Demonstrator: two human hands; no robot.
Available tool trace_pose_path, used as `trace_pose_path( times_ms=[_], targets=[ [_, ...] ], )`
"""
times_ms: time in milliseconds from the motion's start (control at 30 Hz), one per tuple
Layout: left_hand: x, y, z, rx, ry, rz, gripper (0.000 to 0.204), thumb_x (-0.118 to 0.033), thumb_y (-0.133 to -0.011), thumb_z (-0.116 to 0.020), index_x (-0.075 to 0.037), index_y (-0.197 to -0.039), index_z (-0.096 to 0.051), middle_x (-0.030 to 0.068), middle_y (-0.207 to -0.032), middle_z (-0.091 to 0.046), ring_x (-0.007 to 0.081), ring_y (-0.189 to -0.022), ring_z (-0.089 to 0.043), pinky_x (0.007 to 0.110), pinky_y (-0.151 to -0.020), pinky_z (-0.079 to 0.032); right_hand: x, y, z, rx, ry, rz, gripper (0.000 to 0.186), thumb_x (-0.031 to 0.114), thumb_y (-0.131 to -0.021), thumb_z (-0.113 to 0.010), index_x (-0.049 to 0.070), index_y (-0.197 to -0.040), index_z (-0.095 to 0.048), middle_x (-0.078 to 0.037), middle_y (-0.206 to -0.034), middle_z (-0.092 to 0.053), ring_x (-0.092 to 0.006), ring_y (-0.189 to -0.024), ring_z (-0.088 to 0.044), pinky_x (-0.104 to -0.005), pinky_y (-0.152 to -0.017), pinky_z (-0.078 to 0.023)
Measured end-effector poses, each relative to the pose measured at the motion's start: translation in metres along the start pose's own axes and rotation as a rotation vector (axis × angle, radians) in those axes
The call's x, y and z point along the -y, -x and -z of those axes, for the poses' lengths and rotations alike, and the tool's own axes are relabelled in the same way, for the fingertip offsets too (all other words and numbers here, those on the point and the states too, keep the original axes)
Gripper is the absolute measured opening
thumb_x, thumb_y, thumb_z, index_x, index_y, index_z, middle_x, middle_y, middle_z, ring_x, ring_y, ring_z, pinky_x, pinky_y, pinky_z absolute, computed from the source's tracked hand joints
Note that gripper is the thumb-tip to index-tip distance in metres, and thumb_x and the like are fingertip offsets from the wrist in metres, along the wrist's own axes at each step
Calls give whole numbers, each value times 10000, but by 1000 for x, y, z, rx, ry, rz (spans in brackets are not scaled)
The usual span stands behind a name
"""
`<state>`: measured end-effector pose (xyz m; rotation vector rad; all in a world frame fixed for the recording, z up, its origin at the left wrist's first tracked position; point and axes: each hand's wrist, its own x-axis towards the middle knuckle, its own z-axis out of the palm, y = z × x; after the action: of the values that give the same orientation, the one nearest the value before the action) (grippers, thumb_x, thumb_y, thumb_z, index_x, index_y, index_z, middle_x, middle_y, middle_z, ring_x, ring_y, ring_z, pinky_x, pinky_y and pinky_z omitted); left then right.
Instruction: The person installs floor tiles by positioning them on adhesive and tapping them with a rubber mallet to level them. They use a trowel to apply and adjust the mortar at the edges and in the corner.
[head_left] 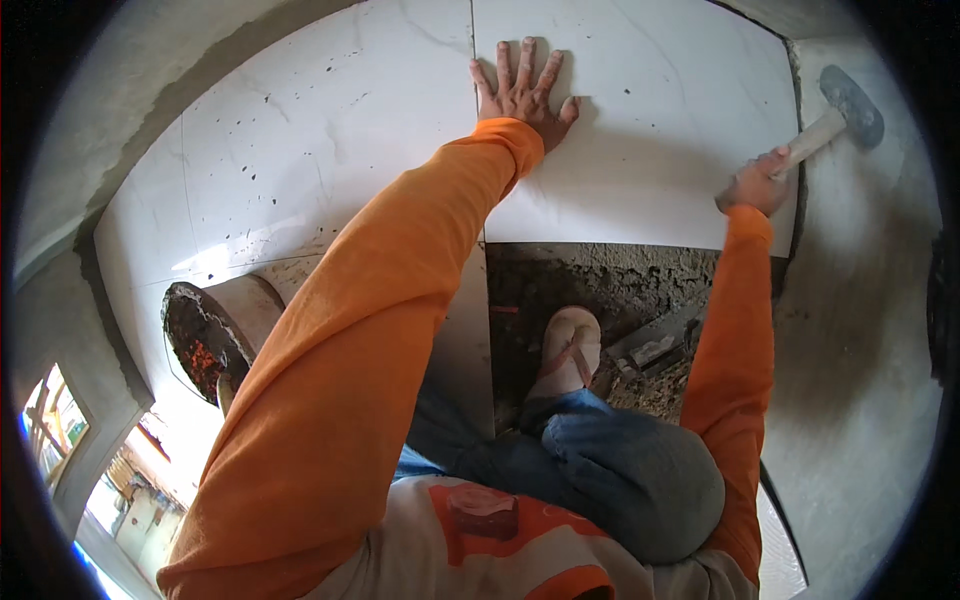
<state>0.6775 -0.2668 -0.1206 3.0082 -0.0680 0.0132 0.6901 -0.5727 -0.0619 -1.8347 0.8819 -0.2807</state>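
My left hand [525,95] lies spread on a large white marbled floor tile [640,120], close to its joint with the neighbouring tile [320,130]. The fingers are apart and hold nothing. Over the tile's right end, my right hand [757,184] is closed round the pale handle of a mallet [850,108]. The mallet's dark head is at the upper right, in front of the grey wall; whether it touches anything I cannot tell. Both arms wear orange sleeves.
Below the tile's near edge is a strip of rough dark mortar [620,262], where a sandalled foot [572,345] rests near a flat grey metal-looking piece [660,340]. A dirty bucket [225,325] lies tipped at left. Grey walls [850,300] border the tiles, with a bright opening [140,480] lower left.
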Motion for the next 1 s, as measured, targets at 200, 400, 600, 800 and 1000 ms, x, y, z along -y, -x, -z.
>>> trace_pose_path(
  times_ms=[200, 400, 600, 800, 1000],
  targets=[
    [1, -11, 3, -43, -18, -6, 658, -569, -890, -295, -282, -1473, -194, 55, -1546, -121, 318, -1425, -33, 605, -1100, -14, -1, -37, 0, -14, 279, -110, 630, 549, -908, -407, -34, -1017, -617, -162, -757, -637, -260, -591, -618, -368, -549, -495],
    [5, -13, 6, -24, 6, 9, 656, -541, -892, -293, -264, -1477, -183, 60, -1547, -113, 321, -1424, -31, 614, -1092, 0, -19, -61, 5, -73, 317, 37, 673, 577, -904, -378, -39, -916, -648, -162, -781, -649, -292, -620, -621, -370, -584, -496],
    [-13, -11, 6, -9, 6, -19, 656, -571, -897, -280, -281, -1477, -180, 60, -1549, -100, 319, -1425, -22, 600, -1104, -7, -58, -119, 38, -87, 467, 15, 692, 597, -898, -378, -37, -967, -647, -196, -862, -658, -291, -702, -636, -363, -639, -503],
    [-23, -10, 7, 18, 31, -36, 662, -568, -894, -301, -283, -1477, -176, 65, -1549, -99, 323, -1424, -22, 605, -1099, -13, -70, -115, 67, -104, 654, -23, 543, 530, -907, -433, 29, -907, -642, -153, -743, -638, -279, -701, -636, -424, -559, -478],
    [-9, -21, 11, -13, -7, -15, 671, -578, -885, -317, -284, -1475, -185, 64, -1548, -106, 322, -1424, -28, 609, -1095, -21, -29, -42, 41, 164, 337, -192, 568, 578, -900, -440, 42, -731, -524, -7, -539, -437, -172, -397, -416, -302, -390, -346]
  ],
)
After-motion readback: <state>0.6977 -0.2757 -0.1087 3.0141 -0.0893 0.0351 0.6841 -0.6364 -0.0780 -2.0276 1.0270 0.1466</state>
